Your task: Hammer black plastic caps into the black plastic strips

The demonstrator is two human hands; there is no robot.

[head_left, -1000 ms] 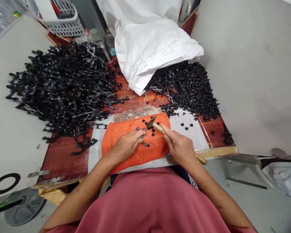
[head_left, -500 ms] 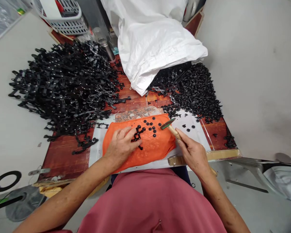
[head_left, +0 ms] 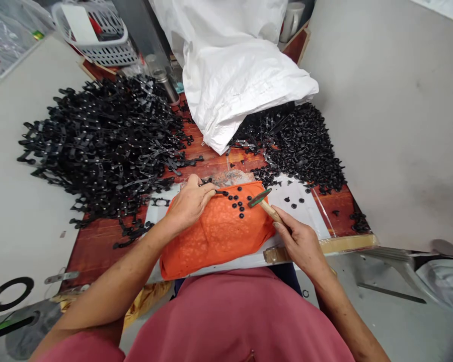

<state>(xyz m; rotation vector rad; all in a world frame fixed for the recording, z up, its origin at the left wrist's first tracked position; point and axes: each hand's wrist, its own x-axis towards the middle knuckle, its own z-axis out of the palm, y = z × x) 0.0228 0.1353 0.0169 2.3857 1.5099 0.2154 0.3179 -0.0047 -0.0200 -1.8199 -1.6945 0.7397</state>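
My left hand (head_left: 192, 201) is closed at the far left edge of an orange cloth (head_left: 215, 231), pinching a black jointed plastic piece (head_left: 222, 193). Fingers cover most of that piece; only its ends show. In my right hand (head_left: 300, 234) is a small hammer (head_left: 262, 200), gripped by its wooden handle, with its green head over the cloth's right part. Between the two hands, several round black studs (head_left: 240, 203) lie on the cloth. Behind it a speckled stone slab (head_left: 232, 177) is partly covered.
Black jointed pieces form a big heap (head_left: 109, 146) on the left. Small black studs are piled (head_left: 305, 146) at right, below a white sack (head_left: 245, 75). A steel flask (head_left: 166, 88) and a white basket (head_left: 105, 48) stand at the back left. Tape covers the table's front edge (head_left: 347, 244).
My left hand has moved away from me toward the slab, carrying the black jointed piece off the middle of the cloth. The hammer and my right hand have hardly moved.
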